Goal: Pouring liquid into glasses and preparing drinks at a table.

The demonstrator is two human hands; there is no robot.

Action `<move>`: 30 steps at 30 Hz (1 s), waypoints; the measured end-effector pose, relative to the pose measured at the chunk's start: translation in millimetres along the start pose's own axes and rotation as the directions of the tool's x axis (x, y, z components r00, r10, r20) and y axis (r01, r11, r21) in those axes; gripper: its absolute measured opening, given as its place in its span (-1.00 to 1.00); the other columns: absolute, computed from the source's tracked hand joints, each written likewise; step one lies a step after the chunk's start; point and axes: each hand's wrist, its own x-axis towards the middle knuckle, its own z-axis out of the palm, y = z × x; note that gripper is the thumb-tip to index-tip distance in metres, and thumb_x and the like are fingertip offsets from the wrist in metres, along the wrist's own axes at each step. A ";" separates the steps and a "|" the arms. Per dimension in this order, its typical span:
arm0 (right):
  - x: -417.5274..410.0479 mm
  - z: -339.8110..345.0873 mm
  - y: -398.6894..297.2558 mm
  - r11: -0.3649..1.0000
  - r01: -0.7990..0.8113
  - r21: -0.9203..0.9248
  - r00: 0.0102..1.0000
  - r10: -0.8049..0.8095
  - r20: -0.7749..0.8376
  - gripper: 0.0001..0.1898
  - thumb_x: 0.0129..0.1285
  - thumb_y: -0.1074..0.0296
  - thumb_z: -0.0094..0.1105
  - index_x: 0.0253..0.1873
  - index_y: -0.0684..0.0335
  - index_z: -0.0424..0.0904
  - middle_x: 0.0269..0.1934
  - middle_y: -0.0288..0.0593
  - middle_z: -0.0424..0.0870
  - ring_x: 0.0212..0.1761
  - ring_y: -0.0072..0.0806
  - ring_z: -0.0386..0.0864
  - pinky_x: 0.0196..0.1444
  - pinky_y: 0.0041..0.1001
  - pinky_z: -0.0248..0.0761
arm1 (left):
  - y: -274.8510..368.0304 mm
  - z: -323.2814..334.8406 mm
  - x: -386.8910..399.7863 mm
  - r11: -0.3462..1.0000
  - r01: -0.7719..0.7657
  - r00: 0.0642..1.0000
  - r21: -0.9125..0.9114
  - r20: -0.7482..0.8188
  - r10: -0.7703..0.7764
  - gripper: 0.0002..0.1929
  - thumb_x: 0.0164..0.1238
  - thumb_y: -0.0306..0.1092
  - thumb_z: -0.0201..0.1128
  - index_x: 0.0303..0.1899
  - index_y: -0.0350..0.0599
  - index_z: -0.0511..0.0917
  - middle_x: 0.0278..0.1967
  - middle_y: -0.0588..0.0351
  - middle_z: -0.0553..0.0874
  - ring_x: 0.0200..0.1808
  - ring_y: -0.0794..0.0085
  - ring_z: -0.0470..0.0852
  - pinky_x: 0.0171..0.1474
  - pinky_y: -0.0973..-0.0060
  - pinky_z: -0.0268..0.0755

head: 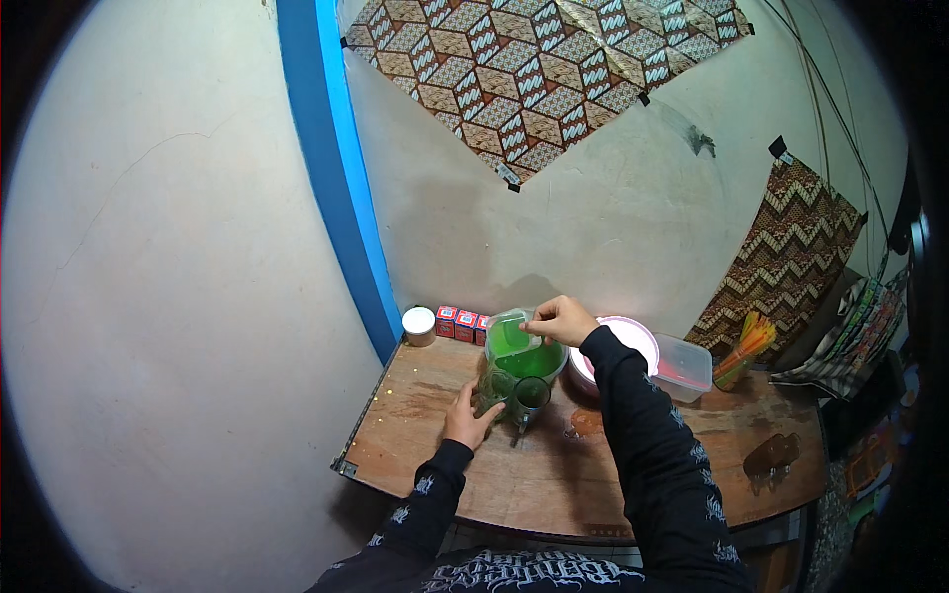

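Observation:
My left hand (468, 416) is around a clear glass (495, 385), fingers on its left and front. Just right of it, a glass mug (531, 393) with its handle towards me stands on the wooden table. Behind both is a round clear plastic tub (552, 365) of bright green liquid (530, 363). My right hand (560, 322) grips the rim of a small clear plastic container (511, 333), tilted above the tub and showing green through its walls. How much liquid the small container holds is hard to tell.
A white-lidded jar (420, 326) and several red-and-blue boxes (446, 322) line the back left. To the right are a pink-rimmed lidded tub (630, 337), a clear plastic box (682, 367) and a glass of orange straws (745, 348). Wet patches (771, 456) mark the wooden table (549, 474).

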 end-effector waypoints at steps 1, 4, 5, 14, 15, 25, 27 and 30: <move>0.8 0.4 -2.0 1.000 0.004 0.000 1.000 -0.004 0.005 -0.53 0.37 -0.01 0.57 -0.41 0.33 0.74 -0.57 -0.34 0.63 -0.55 -0.62 0.62 -0.39 -0.48 0.45 | -2.5 -0.4 -0.3 1.000 0.002 1.000 0.002 -0.007 -0.002 -0.21 0.31 -0.11 0.68 0.47 -0.15 0.47 0.25 -0.26 0.74 0.25 -0.01 0.77 0.18 0.17 0.73; -2.5 -1.2 -10.0 1.000 -0.007 -0.016 1.000 0.007 -0.004 -0.54 0.37 -0.01 0.57 -0.39 0.33 0.76 -0.57 -0.33 0.64 -0.54 -0.62 0.63 -0.39 -0.48 0.46 | -3.9 -1.0 -0.3 1.000 0.013 1.000 -0.006 -0.003 -0.013 -0.21 0.31 -0.12 0.68 0.47 -0.16 0.46 0.24 -0.27 0.73 0.25 0.00 0.78 0.19 0.18 0.74; -1.9 -1.8 -9.4 1.000 -0.008 -0.016 1.000 0.008 -0.005 -0.54 0.37 -0.01 0.57 -0.39 0.33 0.76 -0.57 -0.33 0.64 -0.54 -0.62 0.63 -0.39 -0.48 0.46 | -3.4 -1.2 -0.5 1.000 0.023 1.000 -0.014 0.005 -0.023 -0.21 0.32 -0.12 0.68 0.48 -0.16 0.46 0.24 -0.27 0.73 0.25 0.00 0.78 0.19 0.18 0.74; 0.3 -3.5 -8.1 1.000 0.023 -0.021 1.000 -0.023 -0.003 -0.54 0.36 -0.01 0.57 -0.37 0.34 0.78 -0.56 -0.31 0.65 -0.53 -0.61 0.64 -0.40 -0.48 0.47 | -0.4 -2.0 -0.4 1.000 0.017 1.000 -0.021 0.004 -0.017 -0.21 0.31 -0.13 0.69 0.48 -0.16 0.46 0.24 -0.25 0.73 0.26 0.04 0.78 0.20 0.17 0.75; 0.1 -4.0 -8.9 0.999 0.028 -0.037 1.000 -0.028 -0.010 -0.54 0.36 -0.01 0.57 -0.37 0.34 0.78 -0.57 -0.31 0.65 -0.54 -0.61 0.64 -0.40 -0.48 0.47 | -0.7 -1.6 -0.4 1.000 0.017 1.000 -0.021 0.005 -0.017 -0.21 0.31 -0.13 0.69 0.48 -0.16 0.46 0.24 -0.25 0.73 0.26 0.04 0.78 0.20 0.17 0.75; -2.2 -6.8 -12.8 0.997 0.046 -0.056 0.998 -0.047 -0.033 -0.53 0.36 -0.02 0.57 -0.38 0.35 0.78 -0.58 -0.31 0.64 -0.54 -0.61 0.64 -0.40 -0.48 0.47 | 13.4 -4.2 -2.2 1.000 0.016 1.000 0.004 0.002 -0.016 -0.22 0.31 -0.18 0.69 0.46 -0.18 0.46 0.25 -0.24 0.73 0.25 0.08 0.79 0.21 0.17 0.74; -2.0 -6.6 -13.1 0.998 0.049 -0.048 0.998 -0.051 -0.037 -0.53 0.36 -0.02 0.58 -0.38 0.35 0.77 -0.59 -0.31 0.64 -0.54 -0.61 0.64 -0.40 -0.48 0.47 | 12.7 -4.2 -2.5 1.000 0.017 1.000 0.004 -0.004 -0.017 -0.22 0.31 -0.18 0.69 0.46 -0.18 0.46 0.25 -0.24 0.73 0.25 0.07 0.79 0.20 0.18 0.75; -2.1 -8.4 -13.5 0.997 0.055 -0.046 0.997 -0.057 -0.042 -0.53 0.36 -0.02 0.59 -0.38 0.35 0.78 -0.59 -0.30 0.64 -0.54 -0.61 0.64 -0.40 -0.48 0.47 | 11.6 -3.7 -1.5 0.999 0.011 1.000 0.050 -0.004 -0.011 -0.21 0.30 -0.17 0.70 0.47 -0.18 0.45 0.25 -0.25 0.73 0.25 0.06 0.79 0.20 0.19 0.75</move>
